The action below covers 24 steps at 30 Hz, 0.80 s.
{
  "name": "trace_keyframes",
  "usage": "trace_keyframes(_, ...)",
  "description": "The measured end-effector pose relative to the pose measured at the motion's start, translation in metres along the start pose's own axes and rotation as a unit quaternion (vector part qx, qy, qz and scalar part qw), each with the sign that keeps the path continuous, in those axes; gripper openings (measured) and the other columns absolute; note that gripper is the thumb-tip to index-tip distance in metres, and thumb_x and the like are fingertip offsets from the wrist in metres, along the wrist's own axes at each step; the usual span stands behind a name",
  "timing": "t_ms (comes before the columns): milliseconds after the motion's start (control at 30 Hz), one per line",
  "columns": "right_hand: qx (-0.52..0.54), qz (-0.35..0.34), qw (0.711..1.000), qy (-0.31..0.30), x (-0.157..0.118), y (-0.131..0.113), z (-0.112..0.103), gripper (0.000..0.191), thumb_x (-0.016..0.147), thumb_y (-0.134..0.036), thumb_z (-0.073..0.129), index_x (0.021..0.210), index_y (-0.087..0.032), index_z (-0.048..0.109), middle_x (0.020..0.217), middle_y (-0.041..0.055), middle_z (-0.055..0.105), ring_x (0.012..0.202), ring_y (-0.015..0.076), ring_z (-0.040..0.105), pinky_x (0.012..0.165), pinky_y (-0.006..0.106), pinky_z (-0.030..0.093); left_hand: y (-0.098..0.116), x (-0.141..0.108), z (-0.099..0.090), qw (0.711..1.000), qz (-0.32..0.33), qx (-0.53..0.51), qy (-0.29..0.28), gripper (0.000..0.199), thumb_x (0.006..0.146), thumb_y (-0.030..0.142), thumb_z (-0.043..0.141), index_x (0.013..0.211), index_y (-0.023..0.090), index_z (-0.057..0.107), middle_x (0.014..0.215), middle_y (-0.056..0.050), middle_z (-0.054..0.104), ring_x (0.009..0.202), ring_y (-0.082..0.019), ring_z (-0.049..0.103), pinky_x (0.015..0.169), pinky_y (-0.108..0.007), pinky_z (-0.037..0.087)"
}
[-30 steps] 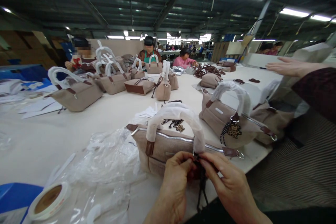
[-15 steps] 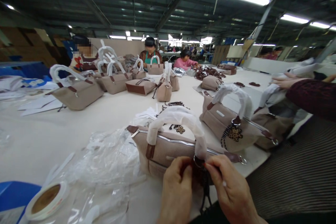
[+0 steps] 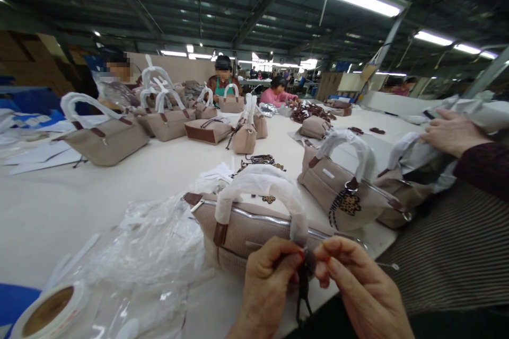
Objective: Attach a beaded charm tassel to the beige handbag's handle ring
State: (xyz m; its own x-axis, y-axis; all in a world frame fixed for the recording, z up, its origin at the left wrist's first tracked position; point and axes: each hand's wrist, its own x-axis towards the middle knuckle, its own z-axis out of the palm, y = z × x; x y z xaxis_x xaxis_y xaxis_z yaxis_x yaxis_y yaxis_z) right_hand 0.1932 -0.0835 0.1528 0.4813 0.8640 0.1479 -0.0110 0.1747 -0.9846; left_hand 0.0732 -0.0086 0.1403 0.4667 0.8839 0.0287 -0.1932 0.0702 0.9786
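Note:
A beige ribbed handbag (image 3: 234, 228) with a silver zip and wrapped white handles lies in front of me. At its right handle base, my left hand (image 3: 270, 275) pinches the top of a dark braided cord (image 3: 303, 291) that hangs down. My right hand (image 3: 358, 280) is just right of it, thumb and forefinger pressed together. A thin pale strand with a small white end (image 3: 393, 266) sticks out to the right of that hand; what its fingertips grip is too small to make out.
Clear plastic wrap (image 3: 147, 249) and a tape roll (image 3: 51, 310) lie at left. Behind right stands another handbag (image 3: 334, 185) with a leopard charm. A co-worker's hand (image 3: 449, 132) touches wrapping at far right. More bags (image 3: 107, 140) and seated people are farther back.
My right hand has drawn slightly away from the handle ring, and the thin strand now shows beside it. The co-worker's hand at right has shifted on the wrapping. The view has turned slightly.

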Motion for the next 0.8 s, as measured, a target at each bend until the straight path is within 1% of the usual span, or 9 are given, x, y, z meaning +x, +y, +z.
trace_keyframes(67, 0.065, 0.001, 0.998, 0.022, -0.0015, -0.0034, -0.0038, 0.020, 0.076, -0.031, 0.066, 0.094, -0.024, 0.062, 0.083, 0.0032, 0.067, 0.066, 0.0124, 0.063, 0.059, 0.022, 0.054, 0.0003, -0.0004, -0.0009, 1.000, -0.026, -0.008, 0.015, 0.011, 0.072, 0.023, 0.061, 0.064, 0.017, 0.065, 0.052, 0.005, 0.050, 0.050, -0.007, 0.046, 0.050, -0.018, 0.035)
trace_keyframes(133, 0.094, -0.012, 0.994, 0.051, -0.0037, -0.0058, -0.0061, 0.018, 0.077, -0.029, 0.066, 0.094, -0.024, 0.064, 0.085, 0.0046, 0.068, 0.066, 0.0135, 0.064, 0.059, 0.023, 0.055, 0.0005, -0.0014, -0.0002, 0.999, -0.030, -0.010, 0.022, 0.011, 0.071, 0.025, 0.063, 0.063, 0.017, 0.066, 0.052, 0.005, 0.051, 0.051, -0.008, 0.046, 0.051, -0.018, 0.035)
trace_keyframes(267, 0.094, -0.077, 0.987, 0.104, -0.0069, -0.0074, -0.0058, 0.012, 0.079, -0.026, 0.064, 0.090, -0.024, 0.066, 0.084, 0.0038, 0.068, 0.064, 0.0126, 0.065, 0.057, 0.022, 0.056, -0.0016, -0.0024, 0.0019, 0.999, -0.029, -0.010, 0.038, 0.011, 0.070, 0.027, 0.064, 0.063, 0.018, 0.067, 0.053, 0.005, 0.051, 0.052, -0.008, 0.045, 0.052, -0.018, 0.034)
trace_keyframes(333, 0.091, -0.111, 0.983, 0.113, -0.0074, -0.0074, -0.0049, 0.011, 0.081, -0.026, 0.062, 0.090, -0.024, 0.066, 0.083, 0.0028, 0.068, 0.062, 0.0119, 0.064, 0.055, 0.022, 0.056, -0.0029, -0.0022, 0.0017, 0.999, -0.031, -0.011, 0.040, 0.012, 0.069, 0.028, 0.064, 0.063, 0.018, 0.067, 0.053, 0.005, 0.050, 0.052, -0.008, 0.045, 0.052, -0.019, 0.033)
trace_keyframes(433, 0.099, -0.142, 0.978, 0.117, -0.0072, -0.0080, -0.0041, 0.012, 0.081, -0.025, 0.061, 0.093, -0.024, 0.065, 0.082, 0.0025, 0.069, 0.060, 0.0123, 0.064, 0.052, 0.023, 0.056, -0.0030, -0.0019, 0.0009, 0.999, -0.036, -0.006, 0.035, 0.014, 0.069, 0.030, 0.064, 0.063, 0.018, 0.067, 0.051, 0.005, 0.048, 0.051, -0.008, 0.044, 0.051, -0.020, 0.032)
trace_keyframes(500, 0.107, -0.148, 0.975, 0.128, -0.0067, -0.0089, -0.0039, 0.013, 0.082, -0.024, 0.061, 0.095, -0.025, 0.063, 0.080, 0.0022, 0.070, 0.057, 0.0124, 0.064, 0.050, 0.023, 0.055, -0.0019, -0.0019, 0.0007, 0.999, -0.037, -0.006, 0.039, 0.013, 0.068, 0.029, 0.064, 0.062, 0.018, 0.067, 0.051, 0.004, 0.048, 0.051, -0.009, 0.044, 0.052, -0.020, 0.032)
trace_keyframes(667, 0.109, -0.163, 0.965, 0.177, -0.0054, -0.0108, -0.0059, 0.011, 0.080, -0.025, 0.063, 0.091, -0.024, 0.062, 0.075, 0.0018, 0.071, 0.052, 0.0120, 0.062, 0.046, 0.023, 0.053, -0.0013, -0.0024, 0.0011, 0.998, -0.045, -0.021, 0.045, 0.013, 0.067, 0.028, 0.065, 0.062, 0.017, 0.067, 0.052, 0.004, 0.049, 0.051, -0.009, 0.044, 0.051, -0.020, 0.033)
trace_keyframes(733, 0.096, -0.165, 0.966, 0.174, -0.0053, -0.0101, -0.0065, 0.011, 0.079, -0.026, 0.064, 0.090, -0.024, 0.063, 0.074, 0.0021, 0.071, 0.051, 0.0125, 0.062, 0.045, 0.024, 0.053, -0.0020, -0.0035, 0.0011, 0.998, -0.046, -0.025, 0.045, 0.012, 0.067, 0.028, 0.065, 0.063, 0.017, 0.067, 0.053, 0.004, 0.049, 0.052, -0.009, 0.044, 0.051, -0.019, 0.033)
trace_keyframes(800, 0.065, -0.145, 0.975, 0.157, -0.0061, -0.0085, -0.0047, 0.011, 0.077, -0.026, 0.066, 0.088, -0.023, 0.065, 0.074, 0.0027, 0.070, 0.050, 0.0125, 0.061, 0.046, 0.024, 0.053, -0.0022, -0.0056, 0.0011, 0.998, -0.037, -0.012, 0.043, 0.012, 0.070, 0.028, 0.064, 0.065, 0.018, 0.067, 0.054, 0.004, 0.050, 0.052, -0.009, 0.045, 0.051, -0.020, 0.034)
